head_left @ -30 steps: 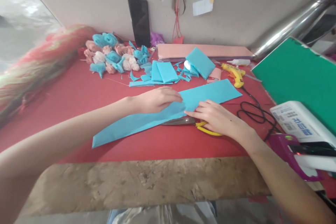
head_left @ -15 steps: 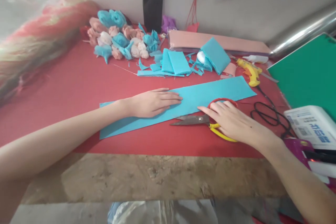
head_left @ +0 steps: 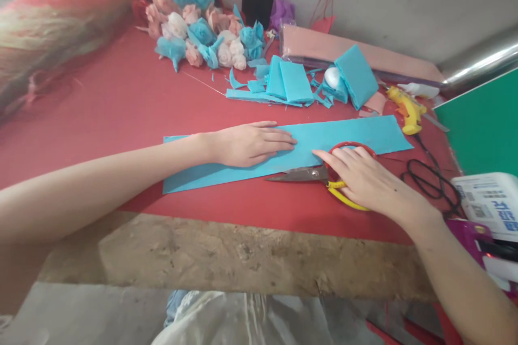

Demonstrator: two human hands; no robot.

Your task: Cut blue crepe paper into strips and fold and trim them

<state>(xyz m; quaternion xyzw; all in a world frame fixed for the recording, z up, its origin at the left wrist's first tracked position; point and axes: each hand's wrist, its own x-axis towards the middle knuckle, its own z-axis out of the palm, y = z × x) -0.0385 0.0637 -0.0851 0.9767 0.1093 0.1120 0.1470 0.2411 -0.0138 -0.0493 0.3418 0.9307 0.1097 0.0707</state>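
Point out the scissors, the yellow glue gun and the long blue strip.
Scissors point(head_left: 300, 174): head view, on the metal blades.
Yellow glue gun point(head_left: 411, 118): head view, on its handle.
Long blue strip point(head_left: 380, 132): head view, near its right end.

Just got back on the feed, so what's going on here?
The left hand lies flat on a long blue strip, on the red tabletop. The right hand rests over the handles of the scissors, beside the strip's near edge. Paper-like flowers and folded blue pieces lie behind.
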